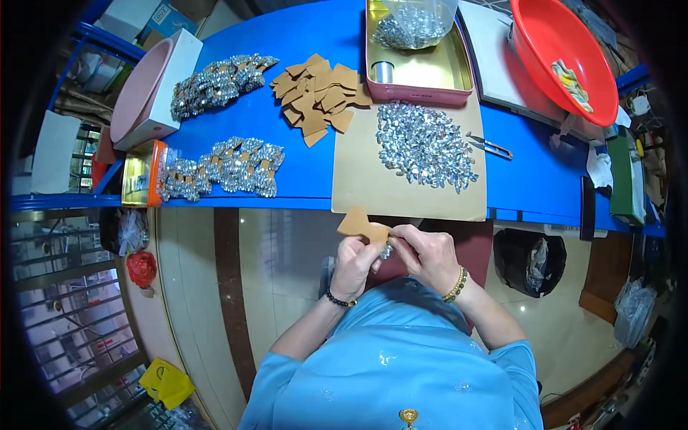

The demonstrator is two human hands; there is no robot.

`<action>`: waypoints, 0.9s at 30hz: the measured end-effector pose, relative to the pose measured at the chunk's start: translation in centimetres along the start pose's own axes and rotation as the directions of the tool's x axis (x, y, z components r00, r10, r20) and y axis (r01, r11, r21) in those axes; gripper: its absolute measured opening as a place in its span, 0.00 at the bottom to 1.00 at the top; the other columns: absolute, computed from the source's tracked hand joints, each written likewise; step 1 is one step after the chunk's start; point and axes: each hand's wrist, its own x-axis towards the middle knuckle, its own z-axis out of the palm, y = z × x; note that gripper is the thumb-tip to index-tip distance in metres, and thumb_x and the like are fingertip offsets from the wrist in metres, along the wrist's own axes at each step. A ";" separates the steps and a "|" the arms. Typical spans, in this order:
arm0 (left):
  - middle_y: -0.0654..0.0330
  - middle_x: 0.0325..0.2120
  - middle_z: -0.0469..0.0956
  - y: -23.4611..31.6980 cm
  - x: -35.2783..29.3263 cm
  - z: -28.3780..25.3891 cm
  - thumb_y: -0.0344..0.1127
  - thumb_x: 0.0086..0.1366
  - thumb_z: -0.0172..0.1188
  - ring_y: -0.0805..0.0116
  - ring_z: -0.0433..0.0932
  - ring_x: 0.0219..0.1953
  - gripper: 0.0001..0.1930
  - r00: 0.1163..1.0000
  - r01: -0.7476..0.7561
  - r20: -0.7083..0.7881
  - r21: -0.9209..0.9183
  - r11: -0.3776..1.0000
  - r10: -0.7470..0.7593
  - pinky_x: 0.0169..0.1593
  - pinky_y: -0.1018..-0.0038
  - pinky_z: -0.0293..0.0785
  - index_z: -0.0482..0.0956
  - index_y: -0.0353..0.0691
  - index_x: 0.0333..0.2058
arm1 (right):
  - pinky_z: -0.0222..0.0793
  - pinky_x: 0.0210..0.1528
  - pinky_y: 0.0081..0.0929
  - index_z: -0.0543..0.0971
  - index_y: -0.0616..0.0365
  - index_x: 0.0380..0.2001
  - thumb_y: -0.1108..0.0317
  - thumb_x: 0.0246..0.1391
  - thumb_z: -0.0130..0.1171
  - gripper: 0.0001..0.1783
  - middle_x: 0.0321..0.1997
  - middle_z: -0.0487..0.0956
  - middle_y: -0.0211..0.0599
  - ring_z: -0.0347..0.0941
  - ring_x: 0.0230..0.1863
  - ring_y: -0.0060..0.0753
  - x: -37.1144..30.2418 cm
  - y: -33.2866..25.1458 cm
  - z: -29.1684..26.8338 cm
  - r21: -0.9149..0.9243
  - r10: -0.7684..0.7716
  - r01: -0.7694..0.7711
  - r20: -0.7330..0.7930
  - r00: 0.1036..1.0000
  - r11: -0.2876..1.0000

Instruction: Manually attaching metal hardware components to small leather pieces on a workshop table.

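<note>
I'm watching the left hand [353, 268] and right hand [433, 255] pinching a tan piece [354, 223] mid-frame, blue table [308, 175] spanning above, tiled floor [278, 279] below.

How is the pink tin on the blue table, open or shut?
Open: the pink tin shows its gold interior, with no lid over it.

The tabletop [251, 32] is bright blue, the board [355, 179] tan. The held card [355, 224] and the loose cards [315, 93] are brown; the small pieces [426, 147] are shiny silver. The tin [423, 94] is pink outside and gold inside, the basin [548, 43] red. The shirt [401, 358] is light blue with pale specks. One bracelet [340, 301] is black, the other gold and dark.
</note>
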 end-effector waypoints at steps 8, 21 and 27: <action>0.67 0.25 0.75 -0.5 0.2 -0.5 0.27 0.60 0.55 0.86 0.66 0.20 0.06 0.995 0.060 -0.084 0.064 0.996 -0.054 0.22 0.87 0.59 0.75 0.34 0.36 | 0.68 0.21 0.32 0.75 0.57 0.30 0.72 0.46 0.56 0.05 0.21 0.76 0.39 0.74 0.22 0.39 -0.3 0.6 -0.4 -0.063 -0.040 0.036 -0.068 0.997 0.997; 0.66 0.27 0.76 0.0 0.0 -0.2 0.23 0.59 0.54 0.87 0.69 0.25 0.06 0.988 -0.028 -0.135 0.299 0.954 0.072 0.26 0.88 0.64 0.76 0.29 0.35 | 0.70 0.23 0.30 0.78 0.58 0.30 0.75 0.43 0.57 0.07 0.23 0.77 0.41 0.75 0.23 0.40 -0.4 0.8 -0.4 -0.090 -0.013 0.017 0.044 0.999 0.996; 0.67 0.26 0.75 -0.3 -0.2 -0.3 0.23 0.58 0.54 0.87 0.68 0.24 0.06 0.983 -0.065 -0.140 0.329 0.942 0.117 0.24 0.88 0.63 0.76 0.29 0.35 | 0.69 0.23 0.30 0.78 0.58 0.30 0.74 0.43 0.58 0.07 0.22 0.77 0.41 0.74 0.22 0.40 -0.5 0.7 -0.4 -0.103 -0.021 0.026 0.053 0.998 0.994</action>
